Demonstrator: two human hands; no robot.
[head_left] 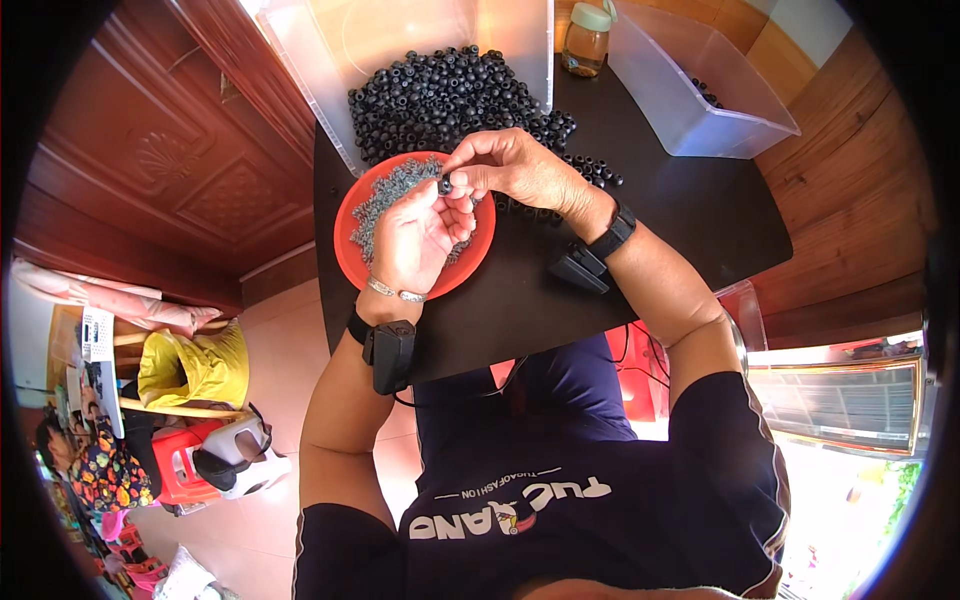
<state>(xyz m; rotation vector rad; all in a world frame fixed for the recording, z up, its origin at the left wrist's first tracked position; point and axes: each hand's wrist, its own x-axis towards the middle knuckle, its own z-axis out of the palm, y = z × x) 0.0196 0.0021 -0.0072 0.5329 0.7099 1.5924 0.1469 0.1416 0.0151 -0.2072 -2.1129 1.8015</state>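
Above the red bowl (343,240), my two hands meet at a small round black piece with a hole (446,185). My left hand (412,242) is turned palm up, its fingers curled and its thumb side against the piece. From the right, my right hand (525,175) pinches the same piece between thumb and forefinger. Many small grey parts (385,195) fill the bowl beneath, partly covered by my left hand; their exact kind is too small to tell. Just beyond lies a heap of similar black pieces (440,95), spilling from a clear plastic bin (318,85) onto the table.
On the dark table (670,220), loose black pieces (595,172) lie right of the heap. A second clear bin (715,135) with some black pieces stands at the far right, near a lidded jar (586,45). A red stool (185,465) is on the floor at left.
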